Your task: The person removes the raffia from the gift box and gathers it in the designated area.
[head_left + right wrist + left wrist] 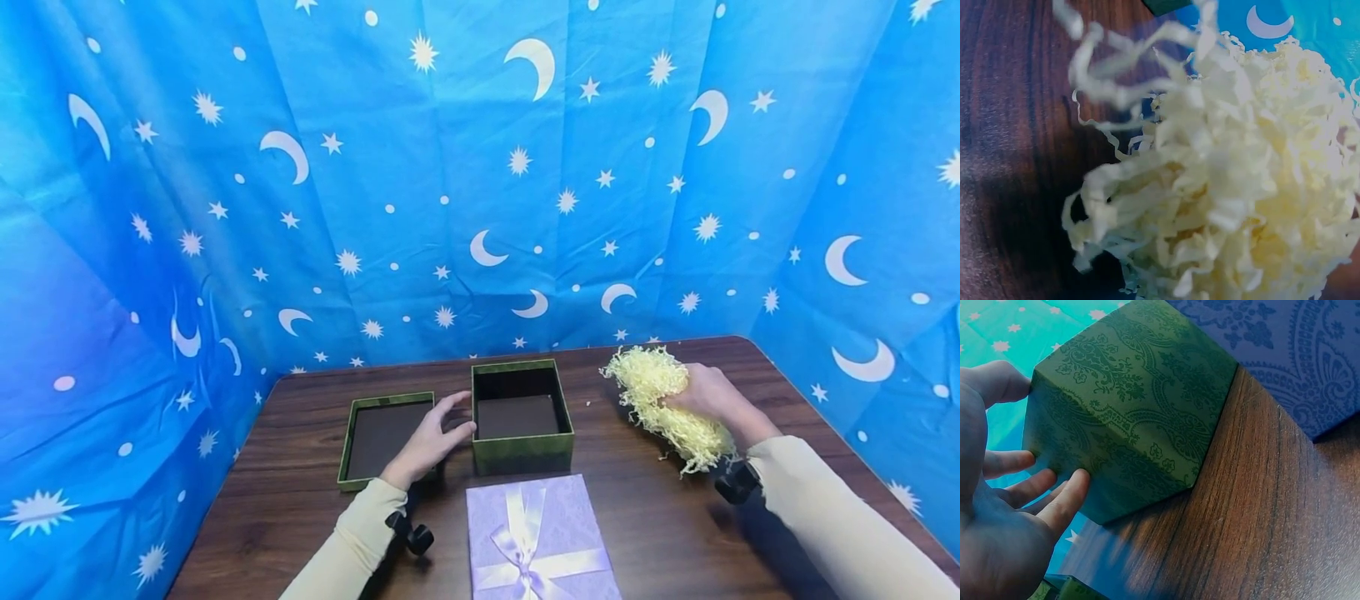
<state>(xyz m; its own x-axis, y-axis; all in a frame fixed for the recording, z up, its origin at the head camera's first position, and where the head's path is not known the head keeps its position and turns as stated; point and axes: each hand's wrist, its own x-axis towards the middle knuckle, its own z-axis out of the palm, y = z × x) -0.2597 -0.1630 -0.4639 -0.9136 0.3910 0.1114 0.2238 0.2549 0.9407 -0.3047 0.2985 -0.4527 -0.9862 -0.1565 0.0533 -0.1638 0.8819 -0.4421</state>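
A bundle of pale yellow shredded paper [651,385] is gripped in my right hand [708,392] above the right part of the table. In the right wrist view the shredded paper [1235,175] fills most of the picture and hides the fingers. At the middle stands an uncovered green patterned box [522,454] with a dark inside. My left hand [431,437] is at its left side, fingers spread. The left wrist view shows fingertips of the left hand [1016,506] at the wall of the green box [1122,412].
A green-rimmed lid [386,442] lies inside up, left of the box, partly behind the left hand. In front sits a lilac gift box [528,533] with a ribbon bow. All stand on a dark wooden table [255,500], with a blue star-and-moon curtain [450,167] behind.
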